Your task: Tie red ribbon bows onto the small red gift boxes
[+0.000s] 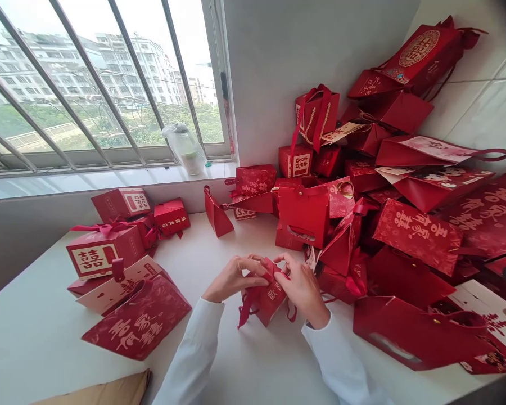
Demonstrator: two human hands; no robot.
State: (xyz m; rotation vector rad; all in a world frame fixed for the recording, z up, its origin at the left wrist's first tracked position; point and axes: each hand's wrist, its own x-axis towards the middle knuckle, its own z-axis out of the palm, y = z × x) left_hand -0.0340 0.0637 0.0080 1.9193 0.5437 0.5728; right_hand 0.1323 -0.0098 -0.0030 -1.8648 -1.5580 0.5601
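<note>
A small red gift box [271, 301] with pale printed characters and ribbon hanging at its sides stands on the white table in front of me. My left hand [243, 277] closes its thumb and fingers on the upper left part of the box. From the other side, my right hand [302, 284] pinches the top right of the same box. The exact grip of the fingertips is partly hidden by the hands. A dark red ribbon [245, 309] dangles below my left hand.
Many red gift boxes and bags [417, 225] are heaped along the right and back. A smaller group [137, 315] lies at the left. Brown cardboard [105, 392] pokes in at the front edge. A plastic-wrapped cup [188, 152] stands on the sill by the barred window.
</note>
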